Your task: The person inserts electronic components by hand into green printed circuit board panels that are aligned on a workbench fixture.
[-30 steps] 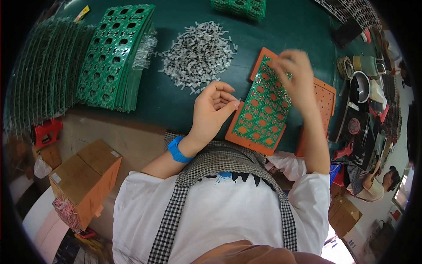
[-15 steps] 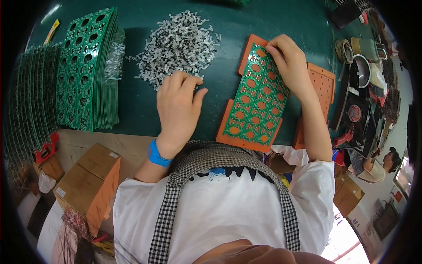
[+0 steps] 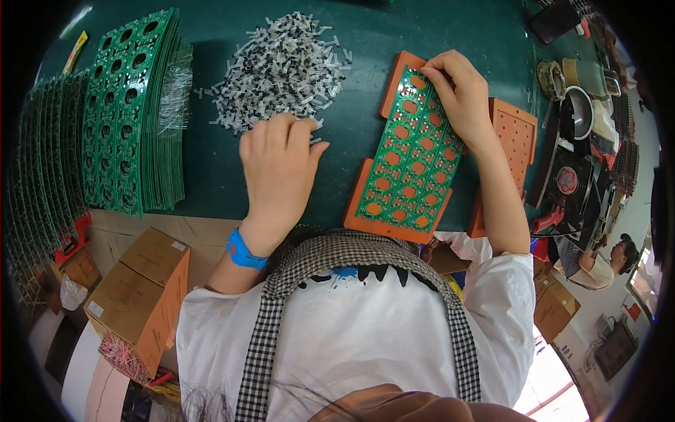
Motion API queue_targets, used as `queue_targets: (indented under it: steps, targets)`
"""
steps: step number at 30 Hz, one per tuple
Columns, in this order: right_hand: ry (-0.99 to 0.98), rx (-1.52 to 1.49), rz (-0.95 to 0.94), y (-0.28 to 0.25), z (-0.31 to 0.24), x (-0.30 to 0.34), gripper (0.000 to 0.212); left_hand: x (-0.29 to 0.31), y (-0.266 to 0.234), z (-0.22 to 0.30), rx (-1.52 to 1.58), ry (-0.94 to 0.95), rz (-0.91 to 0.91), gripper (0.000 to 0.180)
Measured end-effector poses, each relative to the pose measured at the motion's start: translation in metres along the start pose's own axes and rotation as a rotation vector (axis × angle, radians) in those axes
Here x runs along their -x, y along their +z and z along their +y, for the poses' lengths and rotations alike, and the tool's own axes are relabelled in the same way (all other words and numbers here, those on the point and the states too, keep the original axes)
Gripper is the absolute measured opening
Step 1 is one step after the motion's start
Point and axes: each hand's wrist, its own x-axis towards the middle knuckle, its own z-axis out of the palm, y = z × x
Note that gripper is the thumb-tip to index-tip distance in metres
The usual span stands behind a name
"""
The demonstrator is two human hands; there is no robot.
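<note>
Reaching left hand (image 3: 278, 165), fingers curled downward, into near edge of the grey component pile (image 3: 281, 67) on the green worktop (image 3: 351, 28); grasp not discernible. Pinching right hand (image 3: 460, 95) fingertips at upper corner of green perforated board (image 3: 411, 151) lying on orange fixture (image 3: 365, 190).

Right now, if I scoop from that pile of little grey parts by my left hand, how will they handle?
The pile of small parts looks loose and light, so pieces would likely scatter; strays already lie around its edges. They seem tiny beside the left hand, so pinching single ones may be fiddly. They look flat-sided, so probably won't roll.
</note>
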Motion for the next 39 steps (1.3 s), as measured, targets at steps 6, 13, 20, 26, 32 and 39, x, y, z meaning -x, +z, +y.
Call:
queue_targets:
  steps: [6,13,20,26,32,39]
  targets:
    - [-0.091,0.004,-0.011,-0.004,0.001,0.001,0.009,0.001,-0.002,-0.008,0.032,0.014,-0.072,0.013]
    - [-0.057,0.014,-0.02,-0.011,-0.006,0.003,0.012,-0.005,-0.003,-0.014,0.11,0.125,0.039,0.016]
    - [-0.133,0.212,0.002,-0.011,-0.01,0.005,0.007,-0.012,-0.003,0.006,1.169,-0.438,-0.123,0.023]
    - [-0.077,-0.189,-0.077,0.001,-0.072,0.033,0.023,-0.008,0.004,0.02,1.338,-0.495,-0.189,0.034]
    - [-0.086,-0.531,-0.238,0.005,-0.078,0.038,0.016,-0.01,-0.001,0.019,1.502,-0.541,-0.41,0.037]
    - [-0.124,-0.322,-0.201,-0.009,-0.063,0.033,0.006,-0.005,-0.015,0.018,0.78,-0.267,-0.42,0.041]
